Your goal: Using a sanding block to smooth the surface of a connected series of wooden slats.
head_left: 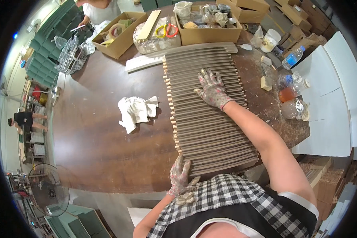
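Note:
A long row of thin dark wooden strips (pixel 210 131) lies side by side on the brown table, their pale tenon-like ends sticking out unevenly along the left side. My right hand (pixel 213 89), in a stained patterned glove, rests flat with fingers spread on the upper middle of the row. At the near left corner of the row, my left hand (pixel 179 174) wears a similar glove; its fingers are stretched out against the strip ends. A crumpled white cloth (pixel 137 113) sits on the table left of the strips.
Behind the strips are a pale board (pixel 144 62), a wrapped bundle with scissors (pixel 171 31) on it, and two cardboard boxes (pixel 208 36) of odds and ends. Several bottles (pixel 292 92) line the right edge. A wire basket (pixel 72 59) stands far left; another person (pixel 101 10) is beyond the table.

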Available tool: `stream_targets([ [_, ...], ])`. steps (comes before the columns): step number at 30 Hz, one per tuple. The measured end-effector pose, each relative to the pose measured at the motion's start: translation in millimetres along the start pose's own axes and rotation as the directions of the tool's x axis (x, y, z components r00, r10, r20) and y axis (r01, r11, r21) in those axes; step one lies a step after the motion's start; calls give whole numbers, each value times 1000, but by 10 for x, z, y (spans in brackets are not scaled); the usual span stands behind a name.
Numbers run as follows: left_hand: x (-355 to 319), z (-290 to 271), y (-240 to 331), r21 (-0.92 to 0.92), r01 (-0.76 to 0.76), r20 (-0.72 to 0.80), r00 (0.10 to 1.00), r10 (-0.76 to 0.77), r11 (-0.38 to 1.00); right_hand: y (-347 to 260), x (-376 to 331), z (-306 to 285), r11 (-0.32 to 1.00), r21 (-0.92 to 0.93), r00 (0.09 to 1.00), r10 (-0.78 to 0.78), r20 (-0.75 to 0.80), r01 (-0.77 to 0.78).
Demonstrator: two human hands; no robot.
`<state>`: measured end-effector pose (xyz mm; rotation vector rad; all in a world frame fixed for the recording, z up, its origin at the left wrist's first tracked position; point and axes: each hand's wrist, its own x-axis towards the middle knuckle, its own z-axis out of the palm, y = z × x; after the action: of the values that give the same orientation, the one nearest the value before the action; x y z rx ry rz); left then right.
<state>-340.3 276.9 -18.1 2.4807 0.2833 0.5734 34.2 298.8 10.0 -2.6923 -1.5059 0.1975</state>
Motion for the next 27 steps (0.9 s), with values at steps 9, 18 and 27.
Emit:
stream_targets([
  [9,-81,7,-22,32,17,62,998,-19,999,-24,-247,-15,990,73,991,-115,-65,120],
  [18,979,-73,-604,-679,415,-21,813,-582,605,1294,-1329,394,373,924,956,228,-185,89],
  [27,1307,-30,-534,-708,666,399,653,-644,236,1397,-1257,970,551,833,968,174,-180,55],
])
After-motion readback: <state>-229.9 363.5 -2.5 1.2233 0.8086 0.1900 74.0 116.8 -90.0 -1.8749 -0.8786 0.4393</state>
